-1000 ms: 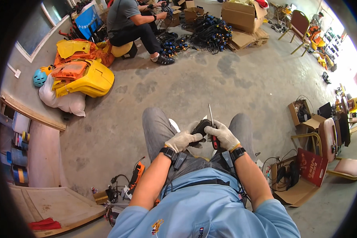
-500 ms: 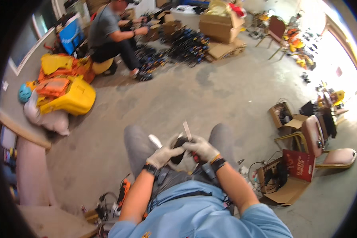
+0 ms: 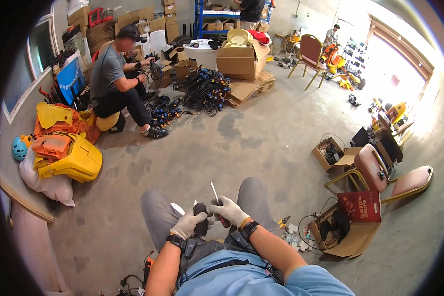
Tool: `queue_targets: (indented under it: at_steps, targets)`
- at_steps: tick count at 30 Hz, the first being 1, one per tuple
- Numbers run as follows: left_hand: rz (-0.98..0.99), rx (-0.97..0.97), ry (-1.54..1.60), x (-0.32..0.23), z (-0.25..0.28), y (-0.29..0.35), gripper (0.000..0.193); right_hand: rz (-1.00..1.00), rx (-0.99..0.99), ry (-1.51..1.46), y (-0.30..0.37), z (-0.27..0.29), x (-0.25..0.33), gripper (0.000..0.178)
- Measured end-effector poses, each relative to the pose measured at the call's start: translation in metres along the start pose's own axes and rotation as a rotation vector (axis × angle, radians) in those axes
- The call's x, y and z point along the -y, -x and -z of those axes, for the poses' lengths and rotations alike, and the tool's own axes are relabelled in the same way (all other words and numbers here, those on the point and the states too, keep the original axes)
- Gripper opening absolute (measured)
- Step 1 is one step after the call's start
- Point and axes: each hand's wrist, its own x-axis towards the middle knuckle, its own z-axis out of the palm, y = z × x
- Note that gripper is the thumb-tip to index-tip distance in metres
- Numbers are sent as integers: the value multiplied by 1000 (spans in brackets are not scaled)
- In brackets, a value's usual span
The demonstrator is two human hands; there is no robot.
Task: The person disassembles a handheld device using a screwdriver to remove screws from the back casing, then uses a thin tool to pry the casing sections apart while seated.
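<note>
Both my hands wear pale work gloves and meet above my lap, between my knees. My left hand (image 3: 185, 226) is wrapped round a black, rounded part (image 3: 201, 220) whose exact kind I cannot make out. In my right hand (image 3: 230, 210) is a screwdriver (image 3: 213, 191), its thin shaft pointing up and away from me. The red and black handle sits under the palm. The right fingertips are close to the top of the black part; whether they touch it I cannot tell.
At right, a cardboard box (image 3: 352, 241) with cables lies beside fallen chairs (image 3: 372, 167). Yellow and orange plastic shells (image 3: 79, 158) are piled at left. Farther off, a seated person (image 3: 111, 74) handles cables by a black cable heap (image 3: 204, 91). Small scraps (image 3: 297, 238) lie right of my leg.
The view has tipped up, showing more of the back of the room. My hands have drawn slightly apart, and the black part now stands upright in my left hand.
</note>
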Motion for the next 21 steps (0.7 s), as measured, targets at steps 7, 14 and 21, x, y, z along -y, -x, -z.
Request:
queue_targets:
  at_steps: [7, 14, 21]
  targets:
    - [-80, -206, 124, 4, 17, 5, 28, -27, -214, 390, -27, 12, -42, 58]
    - [-105, -272, 115, 6, 19, 5, 24, -31, -171, 339, -18, 8, -31, 65]
    - [-96, -281, 117, -1, 12, 8, 26, -18, -245, 286, -13, 7, -29, 64]
